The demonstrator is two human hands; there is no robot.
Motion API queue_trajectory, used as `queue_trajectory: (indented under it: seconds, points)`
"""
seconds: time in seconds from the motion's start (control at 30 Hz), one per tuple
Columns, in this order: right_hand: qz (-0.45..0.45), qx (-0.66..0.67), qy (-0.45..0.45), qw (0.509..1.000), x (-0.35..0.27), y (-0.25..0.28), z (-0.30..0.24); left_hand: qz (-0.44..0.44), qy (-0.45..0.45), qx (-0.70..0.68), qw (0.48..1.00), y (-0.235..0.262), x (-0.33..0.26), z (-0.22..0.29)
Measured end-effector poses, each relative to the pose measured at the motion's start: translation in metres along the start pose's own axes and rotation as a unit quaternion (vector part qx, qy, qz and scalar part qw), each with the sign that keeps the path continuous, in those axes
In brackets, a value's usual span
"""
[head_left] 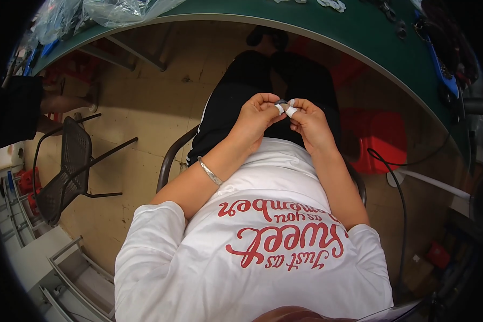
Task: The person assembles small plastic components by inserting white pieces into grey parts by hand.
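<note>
Above my lap, my left hand (256, 117) and my right hand (312, 122) meet fingertip to fingertip. Between them is a small dark, curved piece (282, 101), too small to name. The fingers of both hands are pinched on it from either side. White tape wraps (291, 111) cover the thumb tips, and another bit of white covers a right fingertip. A silver bangle (210, 170) circles my left wrist. Part of the dark piece is hidden behind the fingers.
A green table (220, 9) curves across the far side, with clear plastic bags (118, 11) and a blue-edged tray (440, 67) on it. A red stool (375, 139) and a black cable (404, 214) are at right. Left are a dark chair (72, 161) and another person's leg (64, 103).
</note>
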State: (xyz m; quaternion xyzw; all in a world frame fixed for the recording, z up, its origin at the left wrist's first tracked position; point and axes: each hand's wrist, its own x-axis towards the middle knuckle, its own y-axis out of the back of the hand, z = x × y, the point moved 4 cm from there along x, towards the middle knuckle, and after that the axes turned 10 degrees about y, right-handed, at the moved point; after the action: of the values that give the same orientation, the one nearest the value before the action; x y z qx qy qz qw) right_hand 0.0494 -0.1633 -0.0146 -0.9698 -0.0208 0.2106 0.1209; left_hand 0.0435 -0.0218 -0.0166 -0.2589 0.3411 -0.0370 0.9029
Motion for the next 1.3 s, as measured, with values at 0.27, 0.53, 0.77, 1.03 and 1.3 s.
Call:
queue_trajectory:
  seconds: [0.27,0.53,0.77,1.03,1.3]
  points:
    - [-0.044,0.026,0.022,0.998,-0.004,-0.004,-0.003,0.015,-0.045,0.059,0.997,0.000,0.001,0.001]
    - [-0.008,-0.003,0.040,0.999,0.001,0.000,-0.003,-0.004,0.005,-0.016,1.000,0.008,0.009,0.003]
    - [-0.080,-0.185,0.113,0.973,0.006,-0.003,-0.003,-0.037,-0.001,-0.011,0.999,0.012,0.007,-0.003]
    - [-0.116,-0.313,0.313,0.889,-0.003,0.004,-0.022,-0.122,0.046,-0.023,0.991,-0.004,0.022,-0.008]
    - [-0.146,-0.264,0.269,0.915,-0.017,-0.025,-0.048,-0.189,0.043,0.040,0.980,-0.009,0.007,0.007]
